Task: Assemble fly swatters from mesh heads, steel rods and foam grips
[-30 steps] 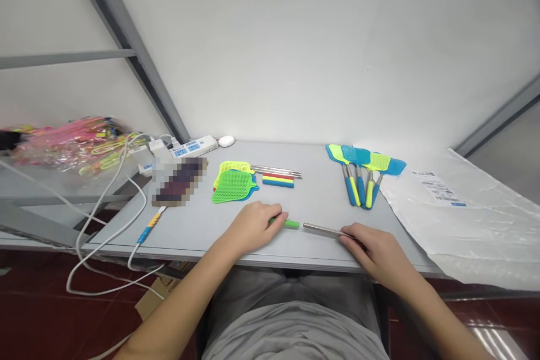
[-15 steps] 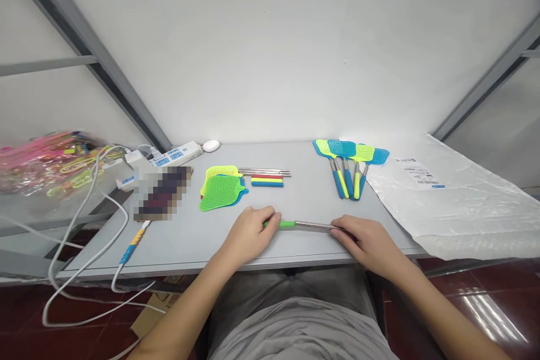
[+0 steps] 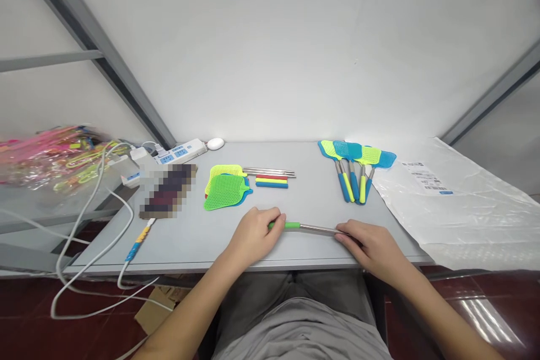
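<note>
My left hand [image 3: 257,234] is closed around a green handle sleeve [image 3: 292,225], whose right end shows past my fingers. A thin metal rod [image 3: 317,229] runs out of that sleeve to the right. My right hand [image 3: 368,244] pinches the rod's far end between thumb and fingers; its tip is hidden. Beyond my left hand lie perforated fly swatter heads, a green one [image 3: 225,190] on top and a yellow one [image 3: 226,170] behind. Several metal rods [image 3: 270,171] lie beside them, with red, yellow and blue handle sleeves [image 3: 272,184] just in front.
Fly swatters with handles [image 3: 354,180] lie fanned at the back right, next to a white plastic mailer [image 3: 468,219]. On the left are a power strip [image 3: 181,153], a white oval object [image 3: 215,144], a blurred-out phone-like item [image 3: 166,191], cables and bagged colourful items [image 3: 54,157].
The whole view has shifted slightly. Both hands keep their grips on the green sleeve and the rod, with hardly any movement between them.
</note>
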A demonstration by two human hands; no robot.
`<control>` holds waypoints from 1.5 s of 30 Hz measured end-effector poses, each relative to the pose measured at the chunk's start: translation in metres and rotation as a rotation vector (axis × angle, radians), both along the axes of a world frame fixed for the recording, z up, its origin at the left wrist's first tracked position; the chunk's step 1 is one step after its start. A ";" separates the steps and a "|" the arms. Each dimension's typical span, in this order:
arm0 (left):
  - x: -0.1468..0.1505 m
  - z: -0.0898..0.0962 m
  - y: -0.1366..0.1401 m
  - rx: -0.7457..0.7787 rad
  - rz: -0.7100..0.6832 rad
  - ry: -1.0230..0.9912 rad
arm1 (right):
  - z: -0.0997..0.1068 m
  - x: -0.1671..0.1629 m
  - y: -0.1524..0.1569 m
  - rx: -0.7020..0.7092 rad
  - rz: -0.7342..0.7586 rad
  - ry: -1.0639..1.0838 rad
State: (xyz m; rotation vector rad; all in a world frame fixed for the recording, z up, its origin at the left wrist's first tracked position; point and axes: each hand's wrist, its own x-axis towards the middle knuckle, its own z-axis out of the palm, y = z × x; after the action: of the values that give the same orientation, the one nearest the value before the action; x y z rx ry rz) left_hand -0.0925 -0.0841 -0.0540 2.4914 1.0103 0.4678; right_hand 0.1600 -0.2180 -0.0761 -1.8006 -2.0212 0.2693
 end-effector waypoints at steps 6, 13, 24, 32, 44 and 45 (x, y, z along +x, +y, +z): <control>-0.001 -0.001 -0.002 0.028 -0.067 -0.022 | -0.002 0.002 -0.002 0.029 0.001 0.020; -0.005 -0.002 -0.004 0.092 -0.131 -0.021 | 0.000 0.002 -0.002 0.038 0.025 0.047; -0.005 -0.001 -0.002 0.110 -0.196 -0.030 | -0.002 0.004 -0.003 0.023 0.020 0.069; -0.005 -0.004 -0.004 0.146 -0.239 0.003 | -0.005 0.005 -0.002 0.086 0.031 0.003; 0.019 0.000 -0.029 -0.349 -0.049 -0.609 | -0.004 -0.032 0.010 0.204 0.152 -0.081; 0.018 0.000 -0.029 -0.394 -0.045 -0.662 | -0.001 -0.034 0.013 0.228 0.153 -0.096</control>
State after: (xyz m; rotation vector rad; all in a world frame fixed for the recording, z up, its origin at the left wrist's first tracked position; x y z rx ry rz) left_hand -0.0740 -0.1129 -0.0540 1.8092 0.6884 0.9013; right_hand 0.1262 -0.2049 -0.0770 -1.5494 -2.1621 -0.0046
